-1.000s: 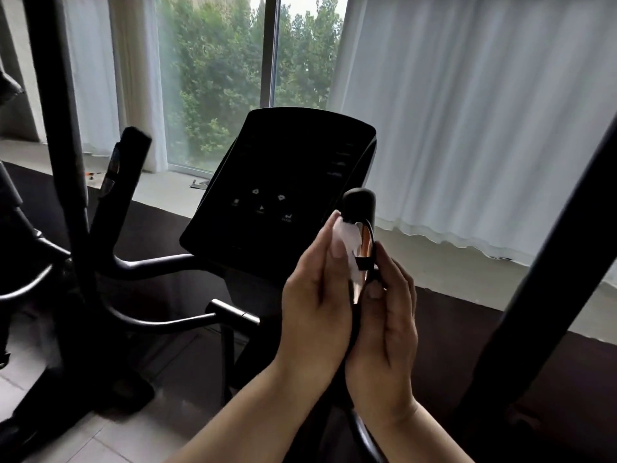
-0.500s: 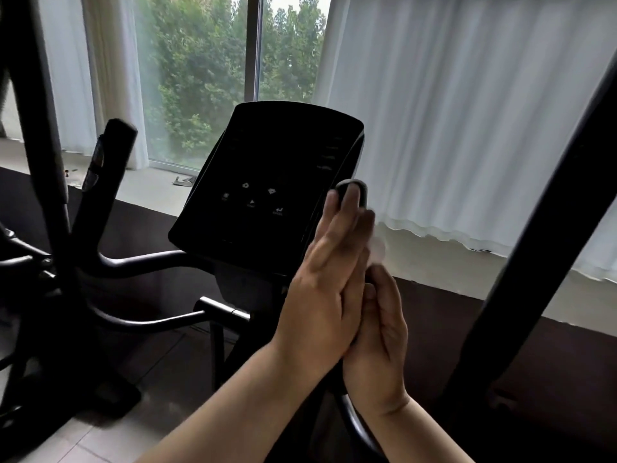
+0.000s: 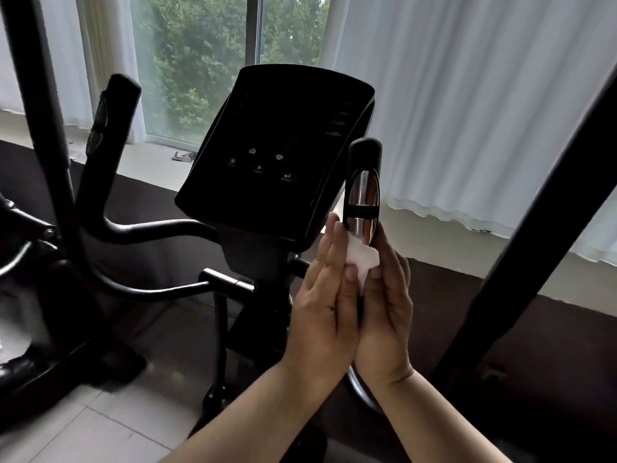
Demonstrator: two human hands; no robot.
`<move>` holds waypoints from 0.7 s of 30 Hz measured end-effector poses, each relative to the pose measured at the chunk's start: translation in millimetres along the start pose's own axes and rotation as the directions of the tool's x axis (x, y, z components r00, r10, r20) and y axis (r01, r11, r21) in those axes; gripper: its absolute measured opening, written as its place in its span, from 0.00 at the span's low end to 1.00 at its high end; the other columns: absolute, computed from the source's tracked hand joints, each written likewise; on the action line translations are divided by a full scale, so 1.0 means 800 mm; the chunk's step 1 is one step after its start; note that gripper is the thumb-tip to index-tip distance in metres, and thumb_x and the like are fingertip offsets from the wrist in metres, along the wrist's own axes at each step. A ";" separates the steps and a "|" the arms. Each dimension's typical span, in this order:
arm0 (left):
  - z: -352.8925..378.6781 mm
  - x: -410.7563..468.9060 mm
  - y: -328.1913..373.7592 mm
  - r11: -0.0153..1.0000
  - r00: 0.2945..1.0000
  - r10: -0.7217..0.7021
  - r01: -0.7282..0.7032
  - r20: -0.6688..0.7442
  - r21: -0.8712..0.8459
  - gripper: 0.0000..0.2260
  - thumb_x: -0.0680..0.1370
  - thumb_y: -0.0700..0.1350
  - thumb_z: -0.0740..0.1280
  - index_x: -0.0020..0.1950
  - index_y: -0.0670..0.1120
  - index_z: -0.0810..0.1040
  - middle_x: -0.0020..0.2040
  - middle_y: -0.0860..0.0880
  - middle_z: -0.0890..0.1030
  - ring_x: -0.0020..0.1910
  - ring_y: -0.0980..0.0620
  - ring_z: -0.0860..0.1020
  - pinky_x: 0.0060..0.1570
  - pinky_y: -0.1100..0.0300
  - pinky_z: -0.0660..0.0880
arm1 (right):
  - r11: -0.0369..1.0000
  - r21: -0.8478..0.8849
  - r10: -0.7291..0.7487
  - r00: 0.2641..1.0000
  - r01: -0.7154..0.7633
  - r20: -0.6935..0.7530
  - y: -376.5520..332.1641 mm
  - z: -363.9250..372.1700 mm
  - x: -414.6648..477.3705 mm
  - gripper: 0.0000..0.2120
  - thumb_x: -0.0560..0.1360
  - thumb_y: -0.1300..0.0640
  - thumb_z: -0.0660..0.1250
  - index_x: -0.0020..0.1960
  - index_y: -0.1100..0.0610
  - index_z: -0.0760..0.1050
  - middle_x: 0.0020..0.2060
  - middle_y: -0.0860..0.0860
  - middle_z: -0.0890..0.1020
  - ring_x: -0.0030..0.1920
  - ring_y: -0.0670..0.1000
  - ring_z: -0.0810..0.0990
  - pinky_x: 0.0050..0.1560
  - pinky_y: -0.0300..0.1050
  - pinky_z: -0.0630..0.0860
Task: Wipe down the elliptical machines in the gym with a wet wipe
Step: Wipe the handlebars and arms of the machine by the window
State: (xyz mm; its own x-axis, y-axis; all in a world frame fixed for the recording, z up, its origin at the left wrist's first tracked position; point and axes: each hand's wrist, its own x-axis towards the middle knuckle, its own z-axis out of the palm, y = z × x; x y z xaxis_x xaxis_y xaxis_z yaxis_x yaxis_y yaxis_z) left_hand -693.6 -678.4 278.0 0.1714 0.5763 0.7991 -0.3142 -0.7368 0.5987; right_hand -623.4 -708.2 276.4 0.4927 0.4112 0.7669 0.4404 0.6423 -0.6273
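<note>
Left hand (image 3: 320, 295), fingers straight, presses the wipe (image 3: 362, 257) against the lower part of the handle (image 3: 364, 155), just under its silver sensor plate. I keep the right hand (image 3: 384, 312) flat along the handle's other side, fingers extended, thumb touching the wipe; neither hand is clenched. The handle stands upright between my palms, just right of the dark console (image 3: 277, 152). Beyond: white curtain (image 3: 467, 111) and window (image 3: 200, 61).
</note>
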 end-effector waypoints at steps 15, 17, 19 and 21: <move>0.004 -0.096 -0.022 0.857 0.869 -0.486 0.455 -0.091 -0.241 0.15 0.86 0.41 0.58 0.62 0.55 0.82 0.56 0.52 0.85 0.59 0.53 0.82 0.60 0.54 0.78 | 0.999 -0.019 0.033 0.996 -0.032 0.078 0.002 -0.004 -0.011 0.22 0.85 0.57 0.51 0.79 0.51 0.61 0.75 0.57 0.69 0.76 0.62 0.66 0.77 0.65 0.59; 0.004 -0.094 -0.033 0.853 0.867 -0.496 0.474 -0.055 -0.216 0.14 0.86 0.39 0.57 0.58 0.48 0.82 0.48 0.54 0.84 0.50 0.53 0.82 0.53 0.55 0.77 | 0.997 -0.015 0.074 0.993 -0.073 0.096 0.005 -0.004 -0.010 0.22 0.85 0.52 0.52 0.79 0.45 0.62 0.72 0.58 0.71 0.66 0.69 0.70 0.72 0.71 0.61; 0.004 -0.095 -0.043 0.868 0.872 -0.487 0.477 -0.050 -0.135 0.12 0.86 0.38 0.58 0.59 0.41 0.81 0.47 0.53 0.83 0.50 0.47 0.82 0.53 0.56 0.79 | 0.992 0.012 0.123 0.987 -0.125 0.100 0.008 -0.004 -0.011 0.22 0.85 0.49 0.53 0.78 0.41 0.63 0.66 0.56 0.70 0.62 0.60 0.65 0.68 0.71 0.60; 0.001 -0.094 -0.056 0.855 0.854 -0.518 0.514 -0.044 -0.072 0.11 0.86 0.37 0.59 0.60 0.37 0.80 0.49 0.45 0.84 0.54 0.39 0.80 0.57 0.48 0.80 | 0.990 0.032 0.135 0.985 -0.139 0.104 0.008 -0.005 -0.010 0.21 0.85 0.50 0.53 0.78 0.42 0.64 0.65 0.57 0.70 0.63 0.59 0.62 0.67 0.69 0.61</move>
State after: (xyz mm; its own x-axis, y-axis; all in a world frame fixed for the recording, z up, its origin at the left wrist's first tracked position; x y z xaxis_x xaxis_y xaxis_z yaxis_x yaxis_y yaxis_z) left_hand -691.3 -689.0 191.0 0.2677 0.8894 0.3705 -0.2479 -0.3080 0.9185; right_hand -621.5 -710.1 266.2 0.4671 0.5591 0.6850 0.3432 0.5994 -0.7232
